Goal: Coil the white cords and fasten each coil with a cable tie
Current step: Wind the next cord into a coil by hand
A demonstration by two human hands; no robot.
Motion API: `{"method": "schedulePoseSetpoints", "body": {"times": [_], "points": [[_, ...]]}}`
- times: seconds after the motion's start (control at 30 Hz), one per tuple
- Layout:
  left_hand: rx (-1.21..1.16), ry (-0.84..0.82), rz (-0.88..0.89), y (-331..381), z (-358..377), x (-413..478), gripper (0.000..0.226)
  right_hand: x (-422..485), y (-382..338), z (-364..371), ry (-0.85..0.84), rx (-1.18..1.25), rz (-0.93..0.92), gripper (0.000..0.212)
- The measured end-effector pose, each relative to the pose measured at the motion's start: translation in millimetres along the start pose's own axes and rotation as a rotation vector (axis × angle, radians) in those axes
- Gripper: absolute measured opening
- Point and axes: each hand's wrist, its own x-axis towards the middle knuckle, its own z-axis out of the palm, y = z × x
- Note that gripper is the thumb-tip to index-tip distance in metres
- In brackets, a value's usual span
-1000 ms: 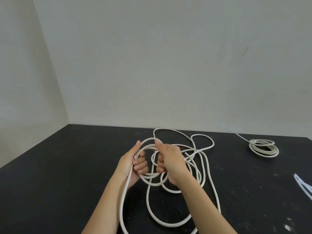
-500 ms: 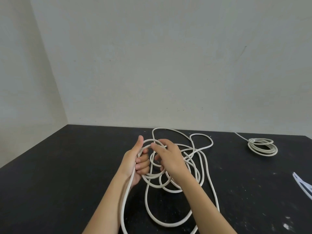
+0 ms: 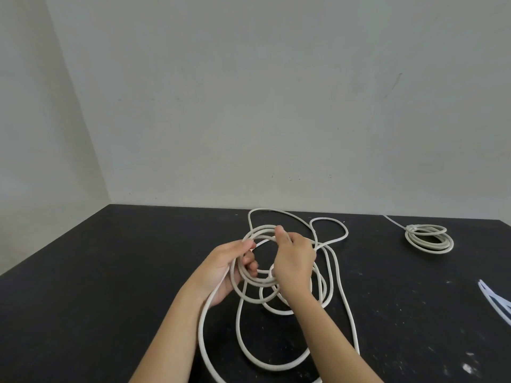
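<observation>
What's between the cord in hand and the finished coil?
Head view: bare black table between the loose cord and the coil.

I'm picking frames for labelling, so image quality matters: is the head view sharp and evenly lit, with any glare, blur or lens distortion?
Head view: soft, even light, no glare and only faint shadows on the black table; both hands, left hand and right hand, and the white cord look sharp; wide-angle bending shows in the leaning wall corner; the tied coil is small but clear.

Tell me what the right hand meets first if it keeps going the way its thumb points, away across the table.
Probably the far loop of the loose white cord, lying just beyond the right hand. Past it is bare black table, then the wall. Depth is uncertain from one view.
</observation>
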Motion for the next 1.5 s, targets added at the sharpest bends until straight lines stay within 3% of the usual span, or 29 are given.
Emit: {"method": "schedulePoseSetpoints", "body": {"times": [0.1,0.17,0.23,0.3,0.37,0.47,0.63,0.83,1.0,1.13,1.23,1.3,1.37,1.43,1.5], "points": [[0.145,0.224,0.030,-1,0,3,0.034,1,3,3,-0.209,0.101,0.097,0.036],[0.104,0.338,0.021,-2,-8,6,0.043,3,0,0,-0.403,0.034,0.162,0.030],[0.031,0.374,-0.021,-4,-14,7,0.048,2,-4,0,-0.471,-0.119,0.168,0.021],[-0.047,0.361,-0.051,-6,-14,9,0.051,-5,-4,6,-0.422,-0.432,-0.047,0.021],[-0.110,0.373,-0.048,-7,-12,10,0.055,-15,4,11,-0.349,-0.658,-0.383,0.041],[-0.234,0.452,-0.025,-2,-15,10,0.057,-18,6,9,-0.352,-0.617,-0.678,0.043],[-0.462,0.537,-0.037,2,-29,9,0.057,-8,9,3,-0.750,-0.601,-0.742,0.026],[-0.572,0.443,0.009,-2,-29,12,0.064,-10,9,8,-0.684,-0.674,-0.912,0.020],[-0.503,0.308,0.146,0,-26,9,0.063,-18,20,21,-0.605,-0.464,-0.798,0.019],[-0.341,0.243,0.256,1,-23,9,0.029,-23,21,27,-0.499,-0.398,-0.729,0.014],[-0.367,0.198,0.174,1,-28,9,0.034,-21,12,19,-0.535,-0.357,-0.616,0.019],[-0.353,0.134,0.073,0,-28,7,0.041,-16,6,13,-0.376,-0.237,-0.548,0.034],[-0.289,0.036,-0.017,-1,-22,5,0.043,-10,-2,6,-0.319,-0.154,-0.296,0.053],[-0.213,-0.031,-0.077,-2,-17,4,0.043,-5,-10,-2,-0.474,-0.003,0.054,0.052],[-0.158,-0.024,-0.127,-3,-15,4,0.046,1,-14,-10,-0.585,0.133,0.287,0.046]]}}
